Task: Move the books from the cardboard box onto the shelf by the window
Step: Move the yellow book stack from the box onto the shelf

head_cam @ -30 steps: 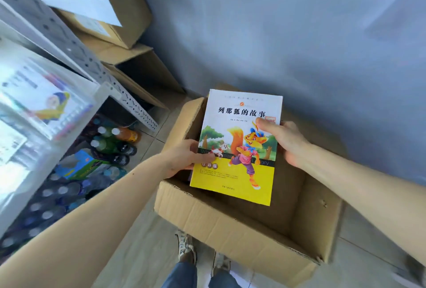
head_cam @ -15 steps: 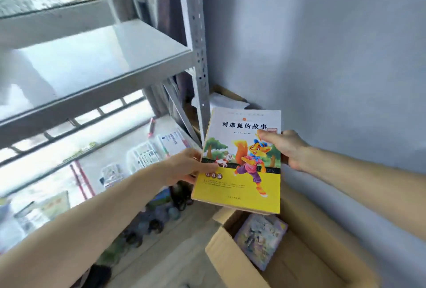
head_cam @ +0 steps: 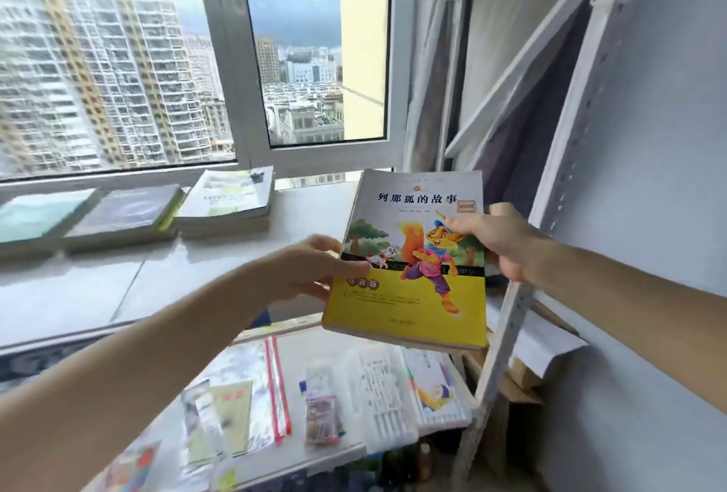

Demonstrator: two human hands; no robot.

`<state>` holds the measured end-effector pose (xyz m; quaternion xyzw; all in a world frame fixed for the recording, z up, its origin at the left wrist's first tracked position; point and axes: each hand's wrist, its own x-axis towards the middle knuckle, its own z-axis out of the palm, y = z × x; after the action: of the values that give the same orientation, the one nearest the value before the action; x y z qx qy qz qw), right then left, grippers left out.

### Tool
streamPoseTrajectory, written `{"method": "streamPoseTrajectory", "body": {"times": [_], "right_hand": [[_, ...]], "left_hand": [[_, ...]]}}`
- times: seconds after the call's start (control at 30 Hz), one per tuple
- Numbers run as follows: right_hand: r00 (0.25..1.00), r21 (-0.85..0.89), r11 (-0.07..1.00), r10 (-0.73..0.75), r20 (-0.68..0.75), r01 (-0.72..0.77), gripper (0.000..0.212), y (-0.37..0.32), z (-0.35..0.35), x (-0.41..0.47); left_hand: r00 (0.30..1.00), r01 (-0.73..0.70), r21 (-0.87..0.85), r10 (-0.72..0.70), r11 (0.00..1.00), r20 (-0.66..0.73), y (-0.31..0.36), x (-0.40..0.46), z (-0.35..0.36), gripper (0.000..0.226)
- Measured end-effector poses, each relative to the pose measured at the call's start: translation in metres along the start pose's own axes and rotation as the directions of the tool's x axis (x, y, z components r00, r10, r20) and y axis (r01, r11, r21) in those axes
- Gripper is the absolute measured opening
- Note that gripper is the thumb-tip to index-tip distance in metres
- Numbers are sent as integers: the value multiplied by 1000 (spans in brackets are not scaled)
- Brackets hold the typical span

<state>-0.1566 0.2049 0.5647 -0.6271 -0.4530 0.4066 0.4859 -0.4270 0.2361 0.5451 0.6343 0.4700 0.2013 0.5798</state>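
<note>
Both hands are gripping one book [head_cam: 413,255] above the shelf [head_cam: 118,287]: the left hand [head_cam: 310,271] is pinching its 9 o'clock edge, the right hand [head_cam: 499,239] is clamping its 3 o'clock edge, probably to keep it level for laying down. The book is facing cover-up, its long axis running 12 to 6 o'clock, title end toward the window [head_cam: 314,70]. Three books [head_cam: 228,196] are lying flat at 10 o'clock.
</note>
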Motion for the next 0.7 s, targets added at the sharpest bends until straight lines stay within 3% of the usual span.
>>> {"method": "streamPoseTrajectory", "body": {"times": [0.07, 0.17, 0.27, 0.43, 0.7], "right_hand": [[998, 29, 998, -59, 5, 59, 32, -19, 34, 21], [986, 60, 984, -167, 14, 166, 27, -35, 74, 47], [958, 78, 955, -287, 13, 285, 29, -43, 101, 63], [899, 37, 899, -438, 13, 437, 28, -47, 120, 92], [835, 30, 838, -546, 65, 545, 30, -50, 124, 153]], "left_hand": [[997, -40, -21, 39, 999, -65, 2, 0, -36, 39], [990, -87, -53, 80, 995, -116, 1, 8, -76, 68], [969, -161, -37, 151, 986, -195, -5, 22, -101, 63], [919, -286, -32, 265, 958, -292, -17, 52, -119, 73], [833, -403, 32, 381, 915, -401, -16, 110, -129, 75]]}}
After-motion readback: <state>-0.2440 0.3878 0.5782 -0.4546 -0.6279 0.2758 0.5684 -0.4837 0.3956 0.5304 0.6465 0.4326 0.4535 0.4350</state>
